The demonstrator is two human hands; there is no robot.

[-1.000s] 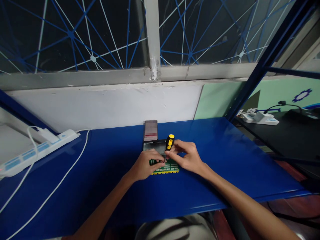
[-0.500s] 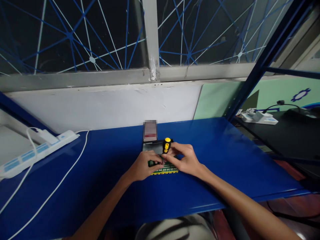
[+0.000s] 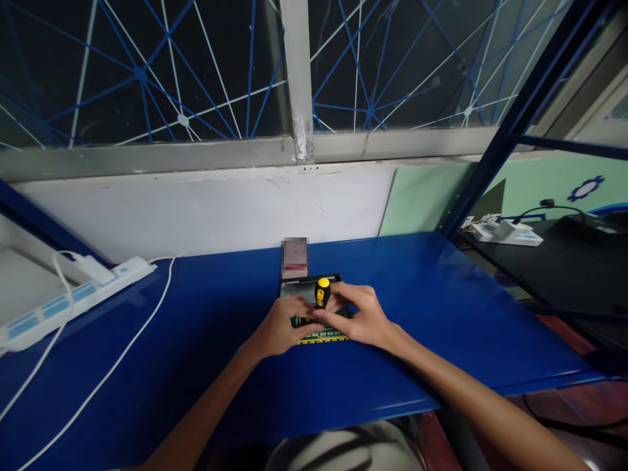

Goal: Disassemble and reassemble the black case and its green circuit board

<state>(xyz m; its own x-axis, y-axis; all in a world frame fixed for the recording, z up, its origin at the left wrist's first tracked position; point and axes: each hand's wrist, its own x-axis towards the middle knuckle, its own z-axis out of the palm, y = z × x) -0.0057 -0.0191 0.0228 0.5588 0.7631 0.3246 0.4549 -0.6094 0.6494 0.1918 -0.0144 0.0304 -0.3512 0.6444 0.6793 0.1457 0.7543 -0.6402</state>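
Note:
My right hand (image 3: 362, 313) grips a short black-and-yellow screwdriver (image 3: 322, 292) between thumb and fingers. Its handle stands nearly upright; the tip is hidden behind the fingers. Beneath both hands lies a green circuit board (image 3: 328, 336) with rows of pale parts and a yellow front edge. My left hand (image 3: 280, 325) rests at the board's left side, its thumb and fingers closed in close to the screwdriver's lower end. What those fingers pinch is hidden. Just behind the board sits a dark, shallow tray-like piece (image 3: 299, 289), partly covered by the hands.
The blue table (image 3: 235, 386) carries a small upright object with a blurred face (image 3: 295, 257) behind the tray-like piece. At left lie a white power strip (image 3: 78, 301) and a white cable (image 3: 128, 340). A blue metal post (image 3: 483, 173) rises at the back right.
The screwdriver has moved slightly left and down, and its handle stands straighter. My right hand has shifted a little left with it. My left hand stays almost where it was.

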